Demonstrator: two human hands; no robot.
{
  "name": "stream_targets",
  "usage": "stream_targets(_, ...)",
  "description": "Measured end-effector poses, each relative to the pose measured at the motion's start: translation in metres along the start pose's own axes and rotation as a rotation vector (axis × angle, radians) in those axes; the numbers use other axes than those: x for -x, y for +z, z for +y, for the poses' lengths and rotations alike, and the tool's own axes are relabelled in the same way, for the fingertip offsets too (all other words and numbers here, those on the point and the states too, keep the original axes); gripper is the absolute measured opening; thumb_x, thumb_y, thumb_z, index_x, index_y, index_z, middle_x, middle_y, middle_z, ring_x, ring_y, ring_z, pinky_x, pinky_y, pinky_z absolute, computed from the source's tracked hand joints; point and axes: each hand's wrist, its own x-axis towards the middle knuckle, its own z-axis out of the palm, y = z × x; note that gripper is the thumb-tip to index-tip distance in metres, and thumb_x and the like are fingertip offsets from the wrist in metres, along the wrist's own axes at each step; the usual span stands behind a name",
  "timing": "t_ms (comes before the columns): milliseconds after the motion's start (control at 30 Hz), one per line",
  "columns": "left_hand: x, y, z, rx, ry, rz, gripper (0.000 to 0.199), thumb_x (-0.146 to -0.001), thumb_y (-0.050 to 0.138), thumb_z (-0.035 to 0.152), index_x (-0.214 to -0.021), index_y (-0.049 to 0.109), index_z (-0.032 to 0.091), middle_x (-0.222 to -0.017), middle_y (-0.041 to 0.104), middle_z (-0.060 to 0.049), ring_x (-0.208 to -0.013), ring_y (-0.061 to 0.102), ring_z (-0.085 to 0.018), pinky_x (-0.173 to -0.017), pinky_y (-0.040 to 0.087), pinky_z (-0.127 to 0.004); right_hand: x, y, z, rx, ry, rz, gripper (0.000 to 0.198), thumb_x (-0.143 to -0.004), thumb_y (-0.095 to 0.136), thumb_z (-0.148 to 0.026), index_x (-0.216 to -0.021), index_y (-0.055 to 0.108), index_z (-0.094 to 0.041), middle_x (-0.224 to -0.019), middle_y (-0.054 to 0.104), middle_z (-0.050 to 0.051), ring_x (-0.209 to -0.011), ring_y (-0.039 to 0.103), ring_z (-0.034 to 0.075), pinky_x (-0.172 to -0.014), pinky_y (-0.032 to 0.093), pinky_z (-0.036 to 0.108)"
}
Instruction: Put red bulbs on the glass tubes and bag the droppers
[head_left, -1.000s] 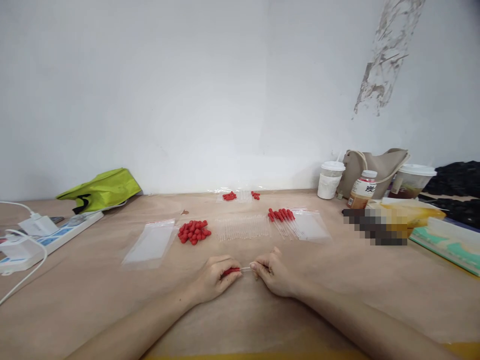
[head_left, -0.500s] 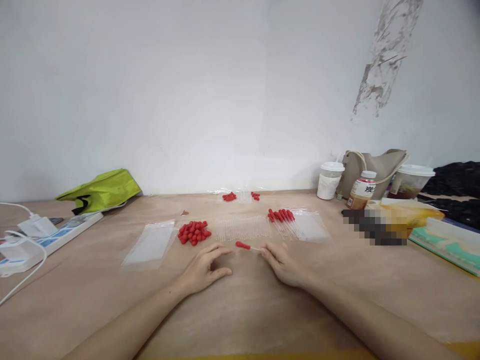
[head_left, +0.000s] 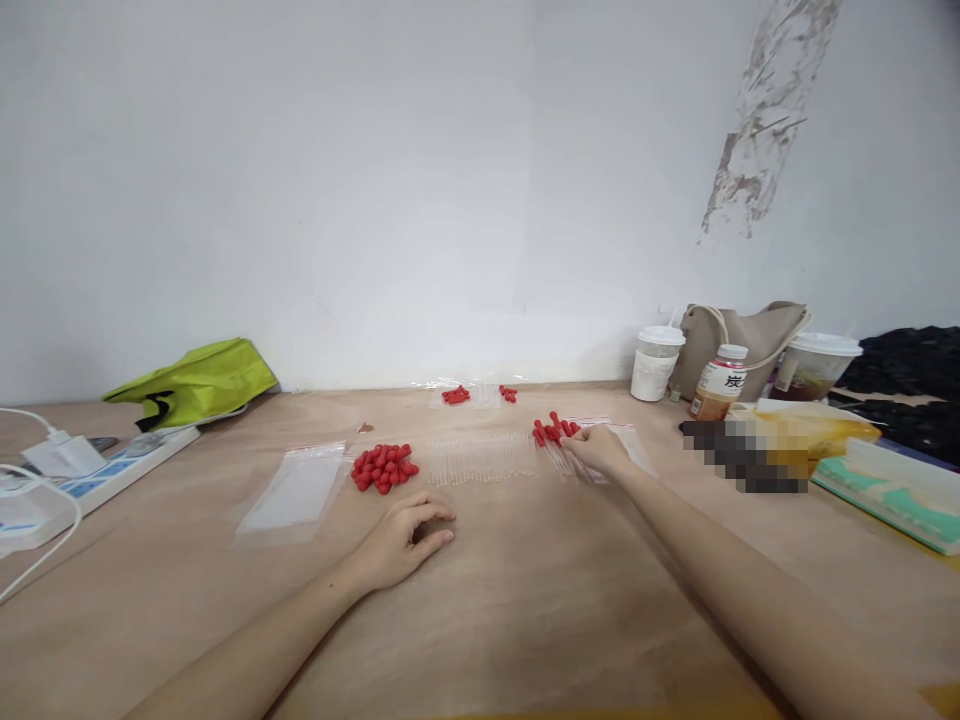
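My right hand (head_left: 600,450) has its fingers pinched over the group of glass droppers (head_left: 551,432) with red rubber bulbs. It grips a dropper there, though the fingers partly hide it. My left hand (head_left: 405,540) rests on the table with fingers curved and apart, nothing in them. Just beyond it lies a heap of loose red rubber bulbs (head_left: 384,468). A row of clear glass tubes (head_left: 484,460) lies between the heap and the droppers. One zip bag (head_left: 300,488) is flat on the left; another zip bag (head_left: 637,448) lies partly under my right hand.
By the wall are clear plastic with more red bulbs (head_left: 456,395) and tubes. A power strip (head_left: 112,480) and green bag (head_left: 202,382) stand left. On the right are a lidded cup (head_left: 657,365), a bottle (head_left: 718,383), a beige bag (head_left: 750,335) and a green-white box (head_left: 892,495).
My right hand has moved forward and right, carrying the dropper from in front of the glass tubes to the dropper group. My left hand has stayed nearly still.
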Motion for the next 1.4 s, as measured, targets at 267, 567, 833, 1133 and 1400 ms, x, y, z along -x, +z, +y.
stream_targets(267, 0.001, 0.0, -0.002, 0.0, -0.004, -0.019, 0.019, -0.081, 0.049, 0.026, -0.097, 0.058, 0.021, -0.093, 0.056, -0.003, -0.072, 0.052, -0.013, -0.062, 0.042, -0.023, -0.007, 0.024, -0.008, 0.196, 0.058, 0.097, 0.027, -0.066, 0.05, -0.037, -0.048, 0.053, -0.018, -0.052, 0.054, 0.005, -0.063, 0.053, 0.022, -0.072, 0.029, 0.039)
stream_targets(567, 0.0, 0.002, -0.006, 0.017, -0.03, -0.027, 0.019, -0.081, 0.05, 0.027, -0.097, 0.058, 0.021, -0.092, 0.056, -0.003, -0.068, 0.051, -0.012, -0.06, 0.041, -0.022, -0.007, 0.025, -0.006, 0.281, 0.078, 0.053, 0.04, -0.059, 0.053, -0.06, -0.051, 0.056, -0.02, -0.059, 0.058, 0.002, -0.068, 0.055, 0.022, -0.074, 0.029, 0.039)
stream_targets(833, -0.001, 0.001, -0.004, 0.025, -0.036, -0.033, 0.019, -0.081, 0.05, 0.027, -0.097, 0.058, 0.02, -0.091, 0.055, -0.003, -0.068, 0.05, -0.012, -0.057, 0.04, -0.022, 0.004, 0.03, -0.031, 0.336, -0.085, 0.073, 0.032, -0.07, 0.046, -0.047, -0.056, 0.059, -0.021, -0.06, 0.059, 0.002, -0.068, 0.055, 0.02, -0.078, 0.025, 0.04)
stream_targets(1133, 0.0, 0.002, -0.005, 0.021, -0.053, -0.031, 0.02, -0.081, 0.05, 0.029, -0.098, 0.059, 0.021, -0.09, 0.055, -0.002, -0.066, 0.05, -0.011, -0.057, 0.039, -0.021, -0.006, 0.046, -0.046, 0.388, 0.035, -0.049, 0.013, -0.061, 0.055, -0.024, -0.072, 0.059, -0.019, -0.078, 0.058, 0.007, -0.09, 0.05, 0.023, -0.077, 0.029, 0.036)
stream_targets(1400, 0.0, 0.002, -0.001, 0.032, -0.054, -0.019, 0.021, -0.08, 0.051, 0.03, -0.096, 0.06, 0.021, -0.091, 0.057, -0.003, -0.067, 0.052, -0.012, -0.058, 0.041, -0.022, -0.01, 0.038, -0.05, 0.352, 0.046, -0.105, 0.009, -0.062, 0.055, -0.025, -0.069, 0.057, -0.021, -0.077, 0.057, 0.005, -0.086, 0.052, 0.021, -0.072, 0.033, 0.032)
